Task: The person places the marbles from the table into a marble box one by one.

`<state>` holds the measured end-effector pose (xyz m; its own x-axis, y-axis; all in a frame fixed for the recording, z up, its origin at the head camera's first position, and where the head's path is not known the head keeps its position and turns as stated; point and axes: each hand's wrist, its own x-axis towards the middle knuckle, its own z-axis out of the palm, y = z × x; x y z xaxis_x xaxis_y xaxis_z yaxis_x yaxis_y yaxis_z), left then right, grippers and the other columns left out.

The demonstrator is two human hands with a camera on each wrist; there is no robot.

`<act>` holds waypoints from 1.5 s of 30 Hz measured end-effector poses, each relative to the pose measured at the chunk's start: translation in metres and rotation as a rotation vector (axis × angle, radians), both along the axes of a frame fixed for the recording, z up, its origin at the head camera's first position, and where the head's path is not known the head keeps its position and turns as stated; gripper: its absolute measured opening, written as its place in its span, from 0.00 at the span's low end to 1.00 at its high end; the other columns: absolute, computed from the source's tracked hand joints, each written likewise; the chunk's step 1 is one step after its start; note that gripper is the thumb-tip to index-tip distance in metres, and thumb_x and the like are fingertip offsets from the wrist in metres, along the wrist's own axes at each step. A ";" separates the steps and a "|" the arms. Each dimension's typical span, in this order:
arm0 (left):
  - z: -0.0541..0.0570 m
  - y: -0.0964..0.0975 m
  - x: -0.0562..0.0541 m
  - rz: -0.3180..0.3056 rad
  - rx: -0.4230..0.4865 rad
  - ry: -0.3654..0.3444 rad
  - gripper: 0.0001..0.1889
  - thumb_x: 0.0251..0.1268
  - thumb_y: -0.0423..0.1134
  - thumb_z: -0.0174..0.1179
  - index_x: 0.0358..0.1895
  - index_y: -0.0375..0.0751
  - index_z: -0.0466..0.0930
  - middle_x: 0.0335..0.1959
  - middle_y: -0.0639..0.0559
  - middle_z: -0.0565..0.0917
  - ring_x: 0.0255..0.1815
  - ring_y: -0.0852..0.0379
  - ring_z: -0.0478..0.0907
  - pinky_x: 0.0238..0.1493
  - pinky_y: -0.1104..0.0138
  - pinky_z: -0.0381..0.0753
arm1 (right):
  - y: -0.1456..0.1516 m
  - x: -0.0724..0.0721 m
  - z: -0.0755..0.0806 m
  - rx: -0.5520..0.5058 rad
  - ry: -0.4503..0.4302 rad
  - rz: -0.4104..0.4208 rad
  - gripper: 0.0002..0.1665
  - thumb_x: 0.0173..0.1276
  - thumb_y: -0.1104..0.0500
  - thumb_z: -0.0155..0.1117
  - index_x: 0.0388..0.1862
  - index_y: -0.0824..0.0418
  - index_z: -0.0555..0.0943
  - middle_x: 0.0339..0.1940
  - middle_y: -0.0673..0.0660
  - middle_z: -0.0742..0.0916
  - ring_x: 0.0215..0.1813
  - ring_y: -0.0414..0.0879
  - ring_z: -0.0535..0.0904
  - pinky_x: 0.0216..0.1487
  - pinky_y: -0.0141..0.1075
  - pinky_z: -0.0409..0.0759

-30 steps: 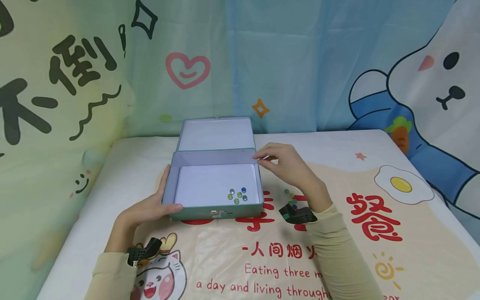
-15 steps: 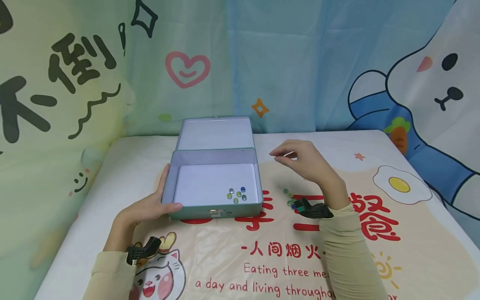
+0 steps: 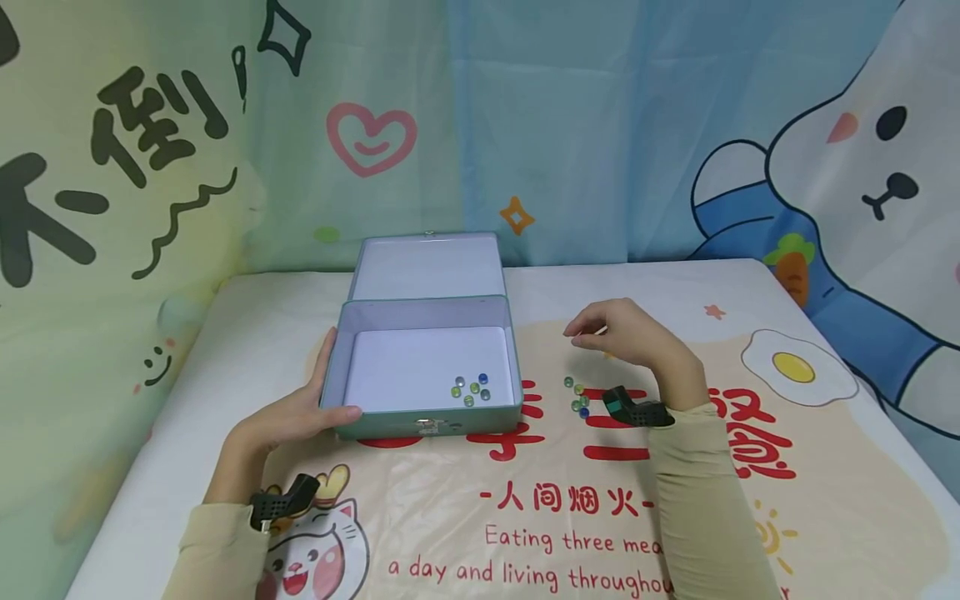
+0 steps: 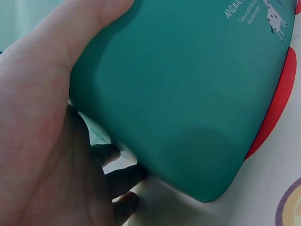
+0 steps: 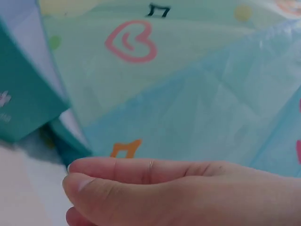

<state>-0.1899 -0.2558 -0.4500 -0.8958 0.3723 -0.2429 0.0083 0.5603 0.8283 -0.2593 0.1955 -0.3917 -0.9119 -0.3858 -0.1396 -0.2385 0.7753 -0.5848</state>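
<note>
In the head view my left hand [image 3: 288, 417] grips the near left corner of an open green tin box [image 3: 397, 422], thumb over the front rim and fingers along the left side. Seen from the left wrist, the thumb and palm lie against the tin's green outer wall [image 4: 178, 94]. Several glass marbles, among them a yellow-green marble [image 3: 475, 388], lie on the white floor near the front right. My right hand [image 3: 637, 333] hovers right of the tin, fingers loosely bent with nothing visible in them. Below it, several more marbles, one of them dark blue [image 3: 584, 412], lie on the cloth.
The tin's lid [image 3: 427, 267] leans back, hinged at the far side. A printed tablecloth [image 3: 450, 517] with red characters covers the table. Behind the table hangs a blue-green curtain [image 3: 555, 133] with cartoon prints.
My right hand has moved away from the tin's right rim to the right, then lowered slightly toward the loose marbles. The left hand keeps its grip on the tin.
</note>
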 end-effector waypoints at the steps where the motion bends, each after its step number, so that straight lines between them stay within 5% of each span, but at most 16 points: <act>1: 0.000 0.000 0.000 0.000 0.000 0.000 0.58 0.61 0.48 0.60 0.69 0.73 0.12 0.76 0.43 0.23 0.74 0.31 0.36 0.64 0.32 0.47 | 0.001 -0.002 -0.003 0.022 -0.023 -0.010 0.12 0.65 0.59 0.64 0.47 0.58 0.84 0.44 0.55 0.86 0.46 0.49 0.77 0.46 0.41 0.79; 20: -0.002 -0.001 0.000 -0.005 0.013 0.012 0.57 0.61 0.48 0.60 0.66 0.78 0.12 0.76 0.46 0.22 0.74 0.33 0.35 0.64 0.32 0.47 | -0.009 -0.008 -0.032 0.108 -0.127 0.099 0.07 0.62 0.61 0.67 0.39 0.58 0.87 0.37 0.52 0.87 0.38 0.45 0.79 0.46 0.39 0.80; 34: 0.000 0.000 -0.001 0.000 0.009 0.005 0.58 0.61 0.48 0.60 0.69 0.71 0.12 0.76 0.44 0.23 0.74 0.33 0.37 0.65 0.32 0.47 | -0.017 -0.002 -0.034 0.183 -0.198 0.033 0.07 0.58 0.59 0.71 0.36 0.54 0.85 0.33 0.51 0.85 0.37 0.47 0.77 0.43 0.38 0.80; 45: 0.002 0.000 0.001 -0.011 0.015 0.008 0.58 0.61 0.48 0.60 0.68 0.74 0.12 0.76 0.44 0.22 0.74 0.33 0.36 0.66 0.33 0.46 | -0.025 0.000 -0.038 0.214 -0.205 0.033 0.06 0.58 0.61 0.71 0.34 0.54 0.84 0.31 0.52 0.83 0.35 0.47 0.76 0.39 0.35 0.79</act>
<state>-0.1887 -0.2562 -0.4479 -0.8934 0.3857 -0.2302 0.0207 0.5473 0.8367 -0.2598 0.1710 -0.4295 -0.8438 -0.3566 -0.4010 -0.1595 0.8801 -0.4471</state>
